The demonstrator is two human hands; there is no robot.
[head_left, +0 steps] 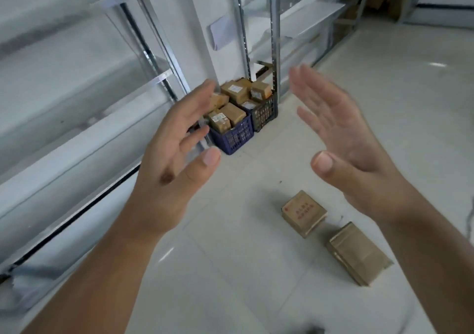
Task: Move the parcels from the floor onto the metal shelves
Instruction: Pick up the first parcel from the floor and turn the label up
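- L hand raised, fingers spread, palm facing inward, holding nothing.
- R hand raised opposite, flat and spread wide, also holding nothing; hands well apart.
- Two brown parcels on the floor below R forearm: square parcel w/ red print, long parcel just beside it, not touching.
- Metal shelves run along L side, tiers bare.
- Blue crate and dark crate side by side by shelf post, both full of small boxes.
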